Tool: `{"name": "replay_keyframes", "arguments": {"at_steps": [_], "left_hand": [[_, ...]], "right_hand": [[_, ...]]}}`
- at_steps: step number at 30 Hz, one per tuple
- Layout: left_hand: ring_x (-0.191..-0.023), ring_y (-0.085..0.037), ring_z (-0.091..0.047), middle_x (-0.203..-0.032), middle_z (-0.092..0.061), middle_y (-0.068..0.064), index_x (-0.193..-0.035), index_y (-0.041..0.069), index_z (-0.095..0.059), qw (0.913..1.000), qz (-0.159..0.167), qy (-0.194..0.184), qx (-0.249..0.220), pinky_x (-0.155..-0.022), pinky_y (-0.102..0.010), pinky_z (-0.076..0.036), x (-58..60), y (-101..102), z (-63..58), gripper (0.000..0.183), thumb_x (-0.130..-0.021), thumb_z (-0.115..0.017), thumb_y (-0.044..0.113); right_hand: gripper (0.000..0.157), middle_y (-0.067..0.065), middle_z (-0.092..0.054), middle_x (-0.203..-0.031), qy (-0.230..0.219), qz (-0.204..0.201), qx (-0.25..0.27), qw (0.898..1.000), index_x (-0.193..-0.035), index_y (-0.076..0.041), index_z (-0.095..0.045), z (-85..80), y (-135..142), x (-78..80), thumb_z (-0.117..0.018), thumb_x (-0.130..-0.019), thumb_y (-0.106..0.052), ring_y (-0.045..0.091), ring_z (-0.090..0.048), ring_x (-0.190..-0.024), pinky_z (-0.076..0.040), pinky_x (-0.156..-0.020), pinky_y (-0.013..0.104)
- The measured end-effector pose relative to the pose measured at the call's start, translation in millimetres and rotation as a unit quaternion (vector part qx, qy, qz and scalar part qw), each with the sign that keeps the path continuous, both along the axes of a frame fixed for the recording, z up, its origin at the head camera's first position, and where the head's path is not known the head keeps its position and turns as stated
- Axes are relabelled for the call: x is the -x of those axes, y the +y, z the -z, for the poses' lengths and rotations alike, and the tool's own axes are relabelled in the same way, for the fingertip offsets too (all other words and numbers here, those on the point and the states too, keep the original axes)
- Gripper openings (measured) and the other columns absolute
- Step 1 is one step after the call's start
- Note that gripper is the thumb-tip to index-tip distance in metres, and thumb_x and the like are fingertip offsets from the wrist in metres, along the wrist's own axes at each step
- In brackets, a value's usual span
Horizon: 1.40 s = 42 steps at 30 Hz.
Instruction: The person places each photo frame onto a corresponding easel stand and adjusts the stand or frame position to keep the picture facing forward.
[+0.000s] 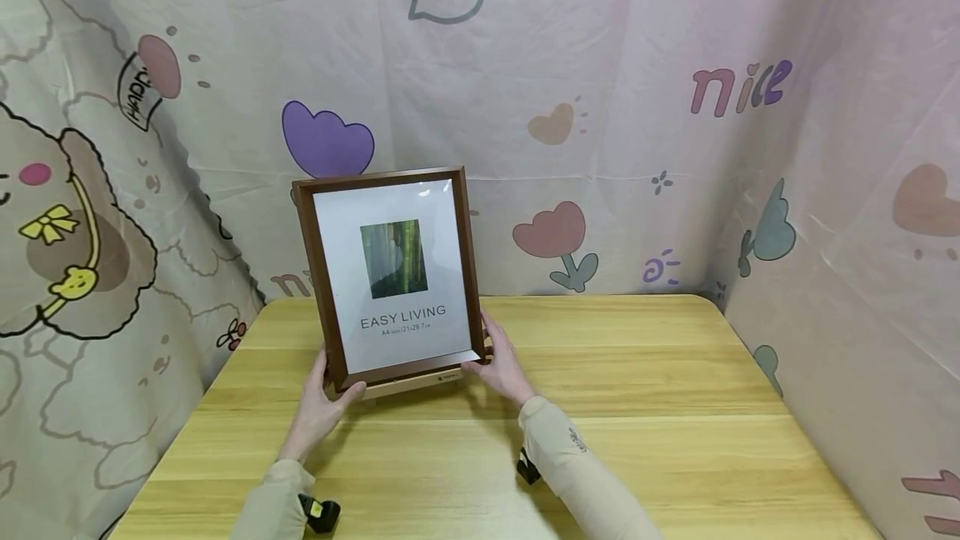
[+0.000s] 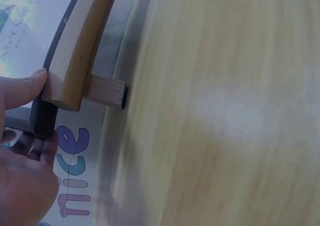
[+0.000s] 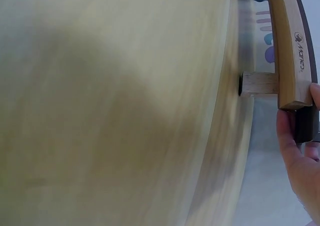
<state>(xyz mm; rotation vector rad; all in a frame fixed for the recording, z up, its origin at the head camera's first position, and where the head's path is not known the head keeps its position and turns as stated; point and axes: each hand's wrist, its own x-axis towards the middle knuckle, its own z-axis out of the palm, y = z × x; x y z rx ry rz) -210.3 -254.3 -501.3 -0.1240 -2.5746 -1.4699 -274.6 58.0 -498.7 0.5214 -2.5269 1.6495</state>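
Note:
A brown picture frame stands tilted back on the ledge of a small wooden easel. Behind its glass is a white sheet with a green picture and the words "EASY LIVING". My left hand grips the lower left corner, thumb in front and fingers at the outer side. At the lower right corner my right hand holds the frame, its thumb by the ledge. In the left wrist view a short foot juts from under the ledge. Most of the easel is hidden behind the frame.
The easel stands toward the back left of a light wooden table. A printed cloth hangs behind the table and along both sides. Black wrist cameras sit under the sleeves.

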Motion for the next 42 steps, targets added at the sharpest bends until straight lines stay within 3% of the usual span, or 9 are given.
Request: {"name": "replay_keyframes", "arguments": {"at_steps": [8,13,18,22,28,42], "left_hand": [[-0.127,-0.048,-0.055,-0.149,-0.046,-0.031,-0.159,0.000,-0.019,0.9993,-0.017,0.021,0.026,-0.108,-0.061,-0.046,-1.6,1,3.3,0.086,-0.095,-0.071,0.020],[-0.135,-0.053,-0.047,-0.156,-0.036,-0.033,-0.160,0.000,-0.018,0.9993,-0.024,-0.003,0.027,-0.108,-0.060,-0.046,-4.7,0,0.0,0.088,-0.095,-0.071,0.025],[-0.137,-0.053,-0.044,-0.161,-0.026,-0.033,-0.161,0.003,-0.013,0.9973,-0.040,-0.041,0.046,-0.109,-0.061,-0.045,-7.8,-1,-4.5,0.093,-0.095,-0.070,0.034],[-0.132,-0.052,-0.051,-0.156,-0.037,-0.032,-0.162,0.009,-0.018,0.9972,-0.043,-0.046,0.042,-0.107,-0.059,-0.048,-8.9,0,-6.6,0.088,-0.095,-0.070,0.035],[-0.127,-0.049,-0.057,-0.144,-0.052,-0.032,-0.161,0.011,-0.024,0.9969,-0.051,-0.039,0.045,-0.104,-0.056,-0.051,-9.3,3,-6.3,0.084,-0.095,-0.071,0.032],[-0.129,-0.048,-0.057,-0.146,-0.051,-0.031,-0.161,0.010,-0.024,0.9980,-0.046,-0.021,0.038,-0.105,-0.055,-0.051,-8.1,4,-4.1,0.084,-0.094,-0.072,0.028]], "right_hand": [[0.101,0.023,-0.048,-0.145,-0.014,0.002,0.001,1.000,-0.162,-0.016,-0.022,0.6,0,-1.5,-0.080,-0.081,-0.001,0.039,-0.063,-0.110,-0.059,-0.094,0.048],[0.099,0.020,-0.043,-0.156,-0.012,-0.007,-0.011,1.000,-0.162,-0.017,-0.020,1.5,2,-1.5,-0.079,-0.083,-0.006,0.039,-0.060,-0.121,-0.053,-0.104,0.053],[0.098,0.018,-0.053,-0.148,-0.002,-0.018,-0.025,1.000,-0.163,-0.021,-0.018,1.5,4,-1.3,-0.078,-0.085,-0.009,0.028,-0.066,-0.103,-0.059,-0.087,0.036],[0.099,0.020,-0.065,-0.130,0.000,-0.027,-0.029,0.999,-0.163,-0.022,-0.017,0.7,5,-1.9,-0.078,-0.086,-0.009,0.024,-0.066,-0.097,-0.058,-0.078,0.028],[0.098,0.022,-0.068,-0.121,0.000,-0.025,-0.031,0.999,-0.163,-0.019,-0.018,0.4,6,-2.4,-0.078,-0.086,-0.010,0.026,-0.067,-0.098,-0.059,-0.080,0.029],[0.098,0.018,-0.071,-0.105,-0.011,-0.015,-0.028,0.999,-0.163,-0.020,-0.018,-0.3,4,-3.9,-0.078,-0.086,-0.009,0.020,-0.066,-0.092,-0.058,-0.077,0.026]]}}
